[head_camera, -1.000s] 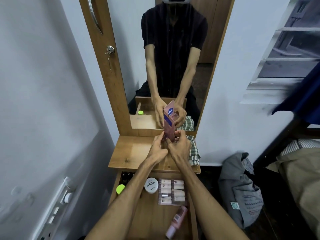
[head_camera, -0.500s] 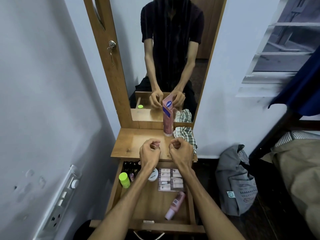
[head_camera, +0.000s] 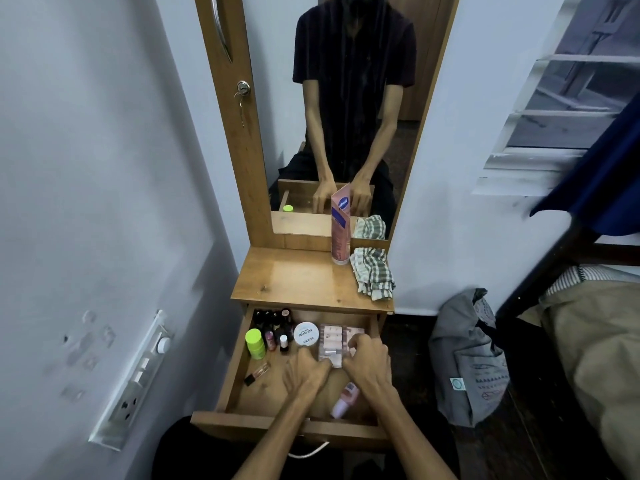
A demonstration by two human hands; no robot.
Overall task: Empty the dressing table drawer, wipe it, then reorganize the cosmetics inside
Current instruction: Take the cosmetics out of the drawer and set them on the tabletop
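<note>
The dressing table drawer [head_camera: 277, 426] is pulled out below the wooden tabletop [head_camera: 294, 278]. At its back right lies a flat pack of pink cosmetics [head_camera: 332, 339]. My left hand [head_camera: 306, 375] grips the pack's near edge and my right hand [head_camera: 369, 363] covers its right side; the pack still lies on the drawer floor. Also in the drawer are a green-capped bottle [head_camera: 255, 342], a white round jar [head_camera: 306, 333], several small nail polish bottles [head_camera: 273, 327], a small vial [head_camera: 257, 374] and a pink roll-on [head_camera: 344, 400], partly hidden by my right arm.
A pink tube [head_camera: 339, 233] stands upright at the back of the tabletop beside a checked cloth [head_camera: 372, 275]. The mirror [head_camera: 346, 116] rises behind. A socket panel [head_camera: 135, 382] is on the left wall. A grey bag [head_camera: 467, 358] and a bed [head_camera: 595, 341] are on the right.
Both hands let go of the pink tube, leaving it upright on the tabletop, then dropped into the open drawer onto the pink pack. The view has tilted down.
</note>
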